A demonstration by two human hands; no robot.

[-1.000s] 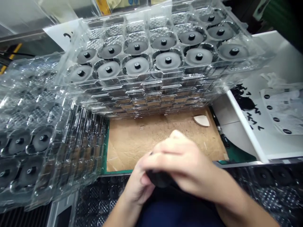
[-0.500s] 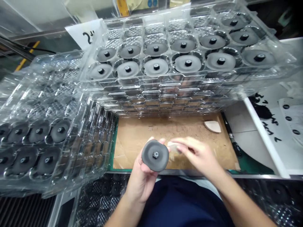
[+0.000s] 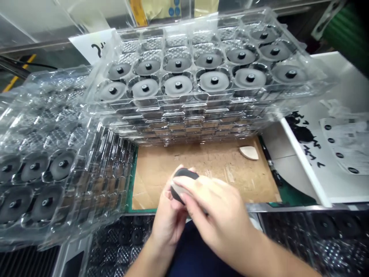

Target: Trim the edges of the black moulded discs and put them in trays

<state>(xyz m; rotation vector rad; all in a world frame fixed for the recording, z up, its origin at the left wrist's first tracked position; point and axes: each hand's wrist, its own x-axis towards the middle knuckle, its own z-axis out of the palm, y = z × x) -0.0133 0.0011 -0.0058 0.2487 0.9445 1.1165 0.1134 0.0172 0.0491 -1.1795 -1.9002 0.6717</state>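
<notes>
My left hand (image 3: 168, 219) grips a round dark grey disc (image 3: 184, 175) from below, just above the near edge of a brown cardboard sheet (image 3: 207, 165). My right hand (image 3: 216, 215) lies over the disc and covers most of it, its fingers pressed together against the disc's face. What the right fingers hold, if anything, is hidden. Only the disc's upper rim shows.
A tall stack of clear plastic trays (image 3: 201, 80) holding several grey discs stands behind the cardboard. Another stack of clear trays (image 3: 54, 169) leans at the left. A white tray (image 3: 323, 154) with a label sheet lies at the right. A pale wedge (image 3: 249, 152) rests on the cardboard.
The disc faced up in my left hand with the right hand beside it; now my right hand has moved left over the disc and covers its face.
</notes>
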